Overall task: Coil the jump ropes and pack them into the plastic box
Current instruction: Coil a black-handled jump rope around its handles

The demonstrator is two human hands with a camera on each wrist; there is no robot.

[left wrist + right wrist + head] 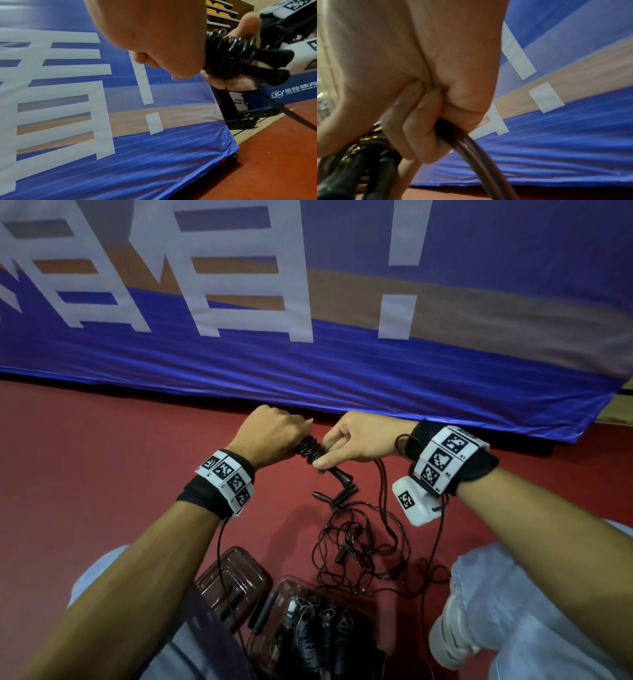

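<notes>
Left of the coiled rope [310,449]: left hand [272,436] fisted round one end of the bundle, fingers curled tight, holding it up off the red floor [102,474] just in front of the blue banner [342,364]. At the bundle itself: glossy black cord wound in close turns over two black handles [274,67] laid side by side, handle tips poking out past the winding. Right of the coil: right hand [356,440] pinching the other end, thumb below, fingers [419,128] curled over a doubled strand of cord that runs out under the palm. Below the coil, on the floor: a loose tangle of ropes [363,542], still uncoiled, with spare handles in it. Below and left of the coil: clear plastic box [291,587] already carrying several wound bundles, its lid [233,573] beside it.

Likely light, limp and springy cord with a slick skin, prone to unwinding if let slack. Best held at the stiff handles and across the wound turns, with tension kept on the free strand until tucked.
</notes>
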